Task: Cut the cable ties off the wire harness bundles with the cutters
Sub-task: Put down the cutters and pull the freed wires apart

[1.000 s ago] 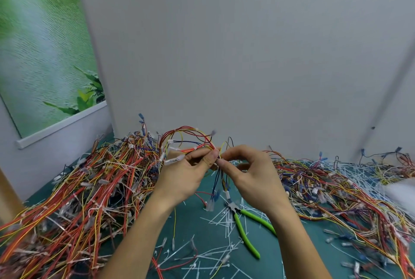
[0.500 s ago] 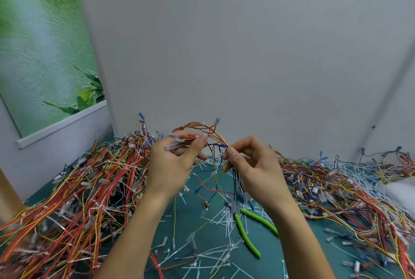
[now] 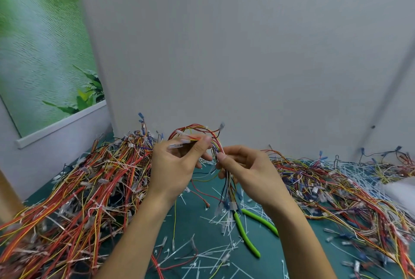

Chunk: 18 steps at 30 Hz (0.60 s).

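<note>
I hold one wire harness bundle (image 3: 203, 129) of red, yellow, orange and blue wires up over the table's middle. My left hand (image 3: 177, 166) pinches its looped top and a clear connector. My right hand (image 3: 244, 168) pinches the strands just right of that, and the wire ends with white and blue connectors hang down below it. The cutters (image 3: 246, 231), with bright green handles, lie on the green mat below my right hand, with neither hand touching them.
A big heap of wire harnesses (image 3: 74, 193) covers the left of the table, another heap (image 3: 341, 191) the right. Cut white cable ties (image 3: 202, 254) litter the green mat (image 3: 190, 218). A grey partition wall (image 3: 224, 54) stands close behind.
Both hands have lifted the bundle higher and drawn slightly apart, so the wire ends now hang straighter under my right hand. The cutters have stayed on the mat.
</note>
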Available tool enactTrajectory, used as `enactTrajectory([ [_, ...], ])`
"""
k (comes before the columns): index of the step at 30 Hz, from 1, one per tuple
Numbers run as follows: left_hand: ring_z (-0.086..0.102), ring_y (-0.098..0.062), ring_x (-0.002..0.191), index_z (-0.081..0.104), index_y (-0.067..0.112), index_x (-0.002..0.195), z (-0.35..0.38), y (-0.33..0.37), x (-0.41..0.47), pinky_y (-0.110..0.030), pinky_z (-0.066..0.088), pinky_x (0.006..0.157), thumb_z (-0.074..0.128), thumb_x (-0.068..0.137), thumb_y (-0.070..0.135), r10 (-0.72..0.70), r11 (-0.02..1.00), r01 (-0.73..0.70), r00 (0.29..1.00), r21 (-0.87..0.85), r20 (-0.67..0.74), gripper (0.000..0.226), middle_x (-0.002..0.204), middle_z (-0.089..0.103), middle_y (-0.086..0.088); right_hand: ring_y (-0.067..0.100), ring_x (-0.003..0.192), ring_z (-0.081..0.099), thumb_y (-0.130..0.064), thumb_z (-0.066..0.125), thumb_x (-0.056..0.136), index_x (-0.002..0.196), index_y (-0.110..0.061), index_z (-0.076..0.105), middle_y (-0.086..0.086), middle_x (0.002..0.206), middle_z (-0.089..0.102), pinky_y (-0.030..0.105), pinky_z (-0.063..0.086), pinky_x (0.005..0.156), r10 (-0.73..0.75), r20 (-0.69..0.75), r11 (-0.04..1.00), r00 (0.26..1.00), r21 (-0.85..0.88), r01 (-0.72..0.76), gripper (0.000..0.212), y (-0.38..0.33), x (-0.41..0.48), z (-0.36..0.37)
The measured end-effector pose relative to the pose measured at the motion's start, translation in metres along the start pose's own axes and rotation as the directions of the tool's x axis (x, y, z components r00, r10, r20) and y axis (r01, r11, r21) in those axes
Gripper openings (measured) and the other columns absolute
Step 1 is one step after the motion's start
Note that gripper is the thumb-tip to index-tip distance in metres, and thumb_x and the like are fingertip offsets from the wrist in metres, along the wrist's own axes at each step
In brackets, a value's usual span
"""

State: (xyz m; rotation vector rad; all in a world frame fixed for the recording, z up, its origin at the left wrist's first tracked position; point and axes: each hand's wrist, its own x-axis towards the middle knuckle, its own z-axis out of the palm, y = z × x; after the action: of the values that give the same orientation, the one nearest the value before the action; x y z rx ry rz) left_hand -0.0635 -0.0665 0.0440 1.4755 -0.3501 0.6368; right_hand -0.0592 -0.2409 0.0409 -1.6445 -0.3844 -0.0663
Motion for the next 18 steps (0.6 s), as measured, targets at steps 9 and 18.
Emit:
enactTrajectory([
  [9, 0.074, -0.016, 0.073, 0.079, 0.012, 0.093, 0.006, -0.003, -0.005, -0.019, 0.054, 0.063, 0.072, 0.088, 0.01, -0.039, 0.999, 0.033, 0.985, 0.039, 0.168, 0.009, 0.078, 0.077, -0.004, 0.018, 0.079, 0.075, -0.017, 0.062, 0.104, 0.135, -0.035, 0.061, 0.004, 0.088, 0.077, 0.013, 0.048, 0.063, -0.045, 0.1, 0.998, 0.994, -0.031, 0.048, 0.036, 0.005, 0.002, -0.002],
  [18, 0.068, -0.03, 0.101, 0.07, 0.013, 0.12, -0.011, 0.0, -0.002, -0.037, 0.056, 0.087, 0.08, 0.073, 0.058, -0.047, 0.99, 0.106, 0.875, -0.096, 0.482, 0.066, 0.109, 0.073, -0.015, 0.001, 0.073, 0.064, -0.009, 0.061, 0.103, 0.113, -0.034, 0.078, 0.003, 0.09, 0.077, 0.009, 0.045, 0.069, -0.206, 0.074, 0.978, 0.976, -0.025, 0.208, 0.033, -0.001, 0.0, -0.009],
])
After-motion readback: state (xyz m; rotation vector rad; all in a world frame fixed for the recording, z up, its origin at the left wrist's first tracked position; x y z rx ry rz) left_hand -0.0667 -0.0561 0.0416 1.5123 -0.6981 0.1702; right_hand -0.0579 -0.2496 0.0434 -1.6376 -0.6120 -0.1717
